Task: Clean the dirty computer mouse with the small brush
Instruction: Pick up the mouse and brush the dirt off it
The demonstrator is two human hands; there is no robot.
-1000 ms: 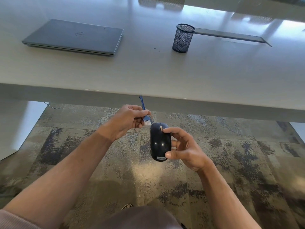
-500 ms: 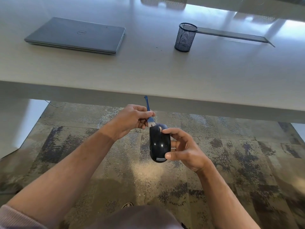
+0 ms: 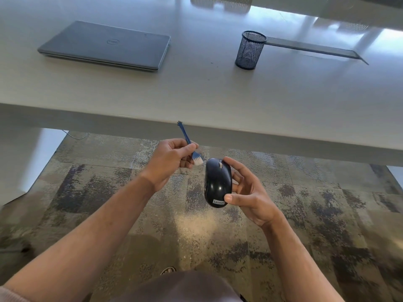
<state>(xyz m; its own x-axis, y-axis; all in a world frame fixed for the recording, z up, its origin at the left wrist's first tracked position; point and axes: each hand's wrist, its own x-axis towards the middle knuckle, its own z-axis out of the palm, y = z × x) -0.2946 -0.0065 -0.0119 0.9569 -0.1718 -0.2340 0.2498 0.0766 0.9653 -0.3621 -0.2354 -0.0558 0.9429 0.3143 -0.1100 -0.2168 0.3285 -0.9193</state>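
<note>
Black mouse (image 3: 217, 185) in right hand (image 3: 250, 197)

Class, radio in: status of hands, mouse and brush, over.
Left hand grips small brush. Right hand holds mouse. Bristles just off the mouse. Nothing in the way.

Both forearms are bare from wrist to elbow, with no watch, band or ring showing on the left hand (image 3: 169, 159) or the right hand (image 3: 250, 192). A pale pinkish sleeve (image 3: 9, 294) edge shows at the left upper arm, in the bottom corner of the view. Between the two arms lies a brownish-grey garment (image 3: 181, 287) over the lap. Just above it, part of a sandal (image 3: 168, 270) shows.
</note>
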